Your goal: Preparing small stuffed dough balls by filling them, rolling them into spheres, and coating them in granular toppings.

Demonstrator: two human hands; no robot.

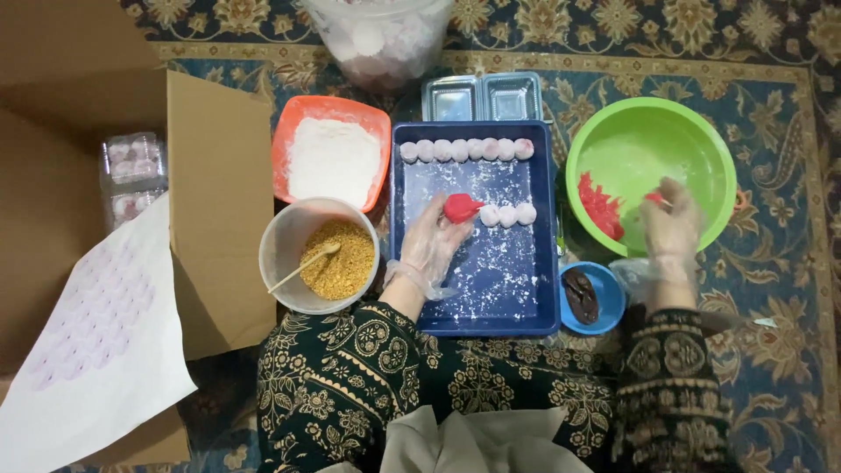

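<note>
Left hand (431,243) fingers grasp a red piece (461,208) over the blue tray (473,320); right hand (671,229) fingers pinch another

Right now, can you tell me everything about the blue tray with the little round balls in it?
The blue tray is a deep rectangular one, plastic by its look, lying flat on the patterned carpet before the person's knees. White powder dusts its floor. A row of pale pink-white balls lines its far edge; three more sit midway. The gloved left hand reaches in, holding a red piece beside those three.
</note>
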